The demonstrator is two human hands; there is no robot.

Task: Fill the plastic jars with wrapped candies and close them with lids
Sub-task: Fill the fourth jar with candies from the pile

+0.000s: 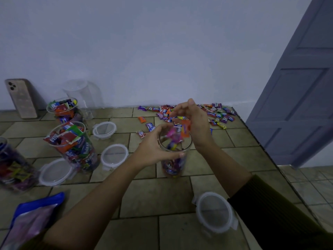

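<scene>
A clear plastic jar (173, 165), partly filled with wrapped candies, stands at the middle of the tiled table. My left hand (155, 147) grips its rim from the left. Just above the jar mouth hovers my right hand (194, 121) with its fingers spread; blurred candies (175, 136) are falling from it into the jar. A heap of loose wrapped candies (214, 112) lies behind, against the wall. At the left stand three full jars without lids (62, 109) (73, 147) (12, 168) and an empty jar (81, 94). Several clear lids lie flat: (104, 129) (114, 156) (55, 171) (215, 212).
A phone (20, 98) leans on the wall at the far left. A blue and purple candy bag (30, 219) lies at the front left. The table's right edge (266, 152) drops to a tiled floor beside a grey door (297, 87).
</scene>
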